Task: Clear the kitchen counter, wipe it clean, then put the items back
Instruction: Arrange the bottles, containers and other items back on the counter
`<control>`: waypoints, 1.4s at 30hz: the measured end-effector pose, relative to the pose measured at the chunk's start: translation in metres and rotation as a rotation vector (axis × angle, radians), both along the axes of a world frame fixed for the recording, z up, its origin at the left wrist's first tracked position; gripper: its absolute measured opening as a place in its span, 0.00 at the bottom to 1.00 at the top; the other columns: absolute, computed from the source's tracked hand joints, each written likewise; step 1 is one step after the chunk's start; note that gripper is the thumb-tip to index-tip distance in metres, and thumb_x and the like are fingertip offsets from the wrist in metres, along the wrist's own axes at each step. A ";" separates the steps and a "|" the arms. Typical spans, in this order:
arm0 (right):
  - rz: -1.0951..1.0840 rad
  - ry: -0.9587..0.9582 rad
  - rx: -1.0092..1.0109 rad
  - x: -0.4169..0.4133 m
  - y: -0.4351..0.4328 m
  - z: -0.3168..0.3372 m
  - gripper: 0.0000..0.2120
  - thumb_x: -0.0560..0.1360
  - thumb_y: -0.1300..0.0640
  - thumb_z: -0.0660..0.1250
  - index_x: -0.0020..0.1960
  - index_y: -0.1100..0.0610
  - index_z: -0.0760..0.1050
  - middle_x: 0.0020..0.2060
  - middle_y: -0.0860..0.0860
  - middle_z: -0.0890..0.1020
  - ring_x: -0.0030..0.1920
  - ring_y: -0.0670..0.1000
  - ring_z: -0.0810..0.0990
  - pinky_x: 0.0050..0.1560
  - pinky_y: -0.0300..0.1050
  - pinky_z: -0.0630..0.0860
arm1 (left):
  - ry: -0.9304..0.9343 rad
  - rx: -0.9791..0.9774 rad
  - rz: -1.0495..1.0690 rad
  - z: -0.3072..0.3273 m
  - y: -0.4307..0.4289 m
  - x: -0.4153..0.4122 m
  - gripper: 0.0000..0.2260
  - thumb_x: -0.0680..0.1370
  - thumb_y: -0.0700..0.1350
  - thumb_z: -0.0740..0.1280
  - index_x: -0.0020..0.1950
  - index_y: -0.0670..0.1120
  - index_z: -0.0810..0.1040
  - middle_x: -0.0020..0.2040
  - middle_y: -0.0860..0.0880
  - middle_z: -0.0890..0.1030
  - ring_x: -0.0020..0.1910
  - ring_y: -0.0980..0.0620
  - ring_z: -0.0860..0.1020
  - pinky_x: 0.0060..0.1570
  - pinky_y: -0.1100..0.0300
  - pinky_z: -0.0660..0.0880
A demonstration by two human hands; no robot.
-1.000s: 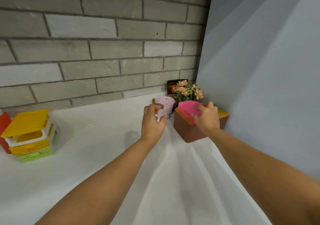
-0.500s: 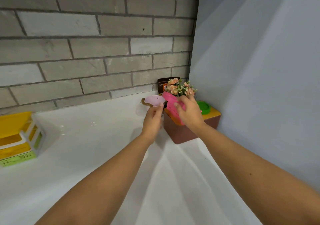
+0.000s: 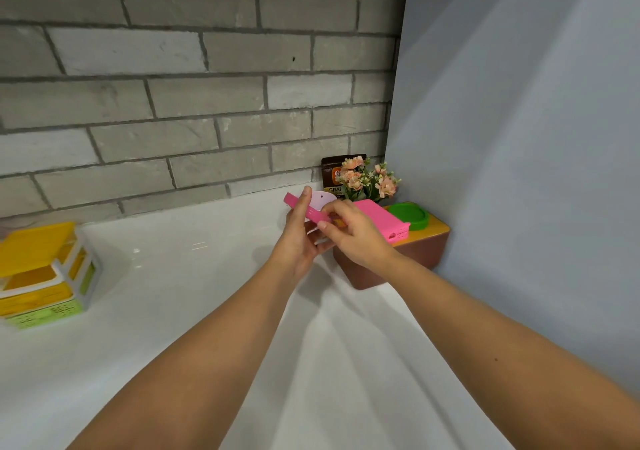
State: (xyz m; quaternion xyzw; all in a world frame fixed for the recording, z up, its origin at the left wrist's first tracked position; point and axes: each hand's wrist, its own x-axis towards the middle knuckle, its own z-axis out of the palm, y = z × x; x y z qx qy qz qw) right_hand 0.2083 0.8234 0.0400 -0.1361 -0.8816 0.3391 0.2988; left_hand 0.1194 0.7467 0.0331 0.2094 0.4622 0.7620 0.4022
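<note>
White countertop (image 3: pixel 207 276), 1 o'clock corner: left hand (image 3: pixel 299 238) grips small pale-pink pail (image 3: pixel 325 199), right hand (image 3: pixel 353 238) pinches flat pink plastic strip (image 3: pixel 292 202); lift both level, clear of peach fabric flowers (image 3: pixel 367 181).

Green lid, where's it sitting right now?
Head view, right of centre: the green lid rests on the yellow-topped brown box, beside the pink case, near the flowers.

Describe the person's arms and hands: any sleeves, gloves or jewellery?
The left forearm and right forearm are bare to the picture's edge; no sleeves show. The left hand and right hand wear no gloves, and no ring, watch or bracelet is visible. A small dark spot marks the right forearm.
</note>
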 end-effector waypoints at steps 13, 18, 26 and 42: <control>-0.625 -0.671 0.292 0.018 0.044 0.003 0.40 0.69 0.32 0.64 0.73 0.52 0.58 0.67 0.60 0.67 0.68 0.62 0.66 0.65 0.55 0.65 | 0.024 -0.148 0.063 -0.008 -0.012 -0.008 0.23 0.76 0.64 0.57 0.62 0.49 0.66 0.49 0.45 0.77 0.54 0.46 0.76 0.62 0.47 0.72; -0.631 -0.769 0.249 0.009 0.043 0.008 0.37 0.68 0.40 0.69 0.72 0.50 0.59 0.65 0.58 0.71 0.67 0.61 0.66 0.63 0.54 0.63 | 0.036 -0.197 0.026 -0.010 -0.017 -0.011 0.22 0.76 0.65 0.57 0.58 0.48 0.69 0.47 0.45 0.77 0.54 0.45 0.76 0.61 0.48 0.72; -0.284 -0.169 -0.392 -0.025 0.004 0.023 0.26 0.71 0.48 0.69 0.66 0.52 0.67 0.59 0.54 0.75 0.56 0.58 0.76 0.48 0.48 0.76 | -0.001 -0.153 0.060 -0.006 -0.046 -0.024 0.25 0.75 0.64 0.59 0.58 0.44 0.71 0.43 0.43 0.74 0.54 0.41 0.76 0.57 0.47 0.74; 0.227 -0.104 -0.942 -0.125 -0.153 -0.010 0.25 0.80 0.61 0.50 0.73 0.42 0.59 0.63 0.52 0.75 0.57 0.59 0.78 0.47 0.54 0.79 | -0.017 -0.111 0.294 -0.001 -0.211 -0.103 0.17 0.77 0.59 0.59 0.43 0.46 0.71 0.38 0.44 0.74 0.43 0.47 0.78 0.62 0.40 0.70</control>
